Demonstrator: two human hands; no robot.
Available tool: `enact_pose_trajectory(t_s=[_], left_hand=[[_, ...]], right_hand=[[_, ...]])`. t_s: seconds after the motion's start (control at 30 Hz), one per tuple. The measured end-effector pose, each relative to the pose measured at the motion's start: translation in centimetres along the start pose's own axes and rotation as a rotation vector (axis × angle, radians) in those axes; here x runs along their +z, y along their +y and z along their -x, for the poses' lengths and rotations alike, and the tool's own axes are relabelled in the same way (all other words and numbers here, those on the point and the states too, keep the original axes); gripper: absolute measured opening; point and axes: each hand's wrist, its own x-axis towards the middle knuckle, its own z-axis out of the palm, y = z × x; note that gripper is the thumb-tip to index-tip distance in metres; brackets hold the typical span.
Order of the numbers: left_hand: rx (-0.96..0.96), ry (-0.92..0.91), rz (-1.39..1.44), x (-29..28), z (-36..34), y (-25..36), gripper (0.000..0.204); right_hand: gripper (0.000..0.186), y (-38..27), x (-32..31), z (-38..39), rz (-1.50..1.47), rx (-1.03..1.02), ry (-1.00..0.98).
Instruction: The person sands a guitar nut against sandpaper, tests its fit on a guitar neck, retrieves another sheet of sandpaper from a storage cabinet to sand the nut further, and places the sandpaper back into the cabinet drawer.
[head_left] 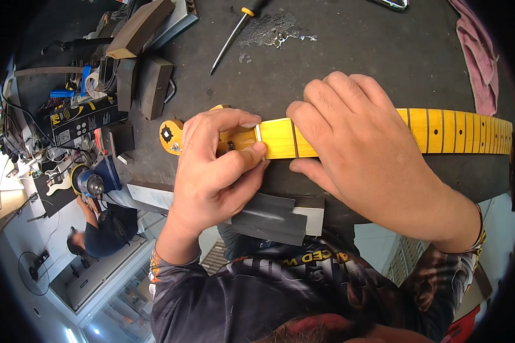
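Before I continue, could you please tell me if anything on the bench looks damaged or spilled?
Yes: a rough, greyish patch lies on the dark bench top, just right of the screwdriver. It breaks the smoother surface around it; I cannot tell whether it is wear or dried residue.

The left hand (212, 163) is curling, its thumb (247, 157) facing its index finger (240, 119); beside it, the right hand (357, 131) is arching palm-down, fingers (317, 111) bent.

Dk workbench top (349, 48) — pale tiled flr (375, 243) below, wht wall (11, 243) w/ fan (36, 270), bright strip light (70, 335)
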Motion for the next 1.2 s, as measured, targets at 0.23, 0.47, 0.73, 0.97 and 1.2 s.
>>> enact_pose_trajectory(t_s=[0.23,0.47,0.73,0.97,1.2], left_hand=[[0.016,-0.022,0.001,-0.3,-0.1,-0.1,0.032],[-0.013,-0.03,-0.099,-0.7,0.2,1.0,0.026],[0.026,-0.015,-0.151,-0.7,0.4,1.6,0.027],[0.096,0.031,-0.155,-0.1,0.5,1.2,0.029],[0.104,0.038,-0.136,0.0,0.4,1.0,0.029]], right_hand=[[0.055,-0.1,0.5,-0.1,0.086,-0.025,-0.02],[0.056,-0.3,0.3,-0.1,0.086,-0.023,-0.019],[0.057,-0.7,0.4,-0.1,0.054,-0.037,0.019],[0.058,-0.5,0.3,0.1,0.055,-0.038,-0.027],[0.059,-0.6,0.7,0.1,0.038,-0.047,0.048]])
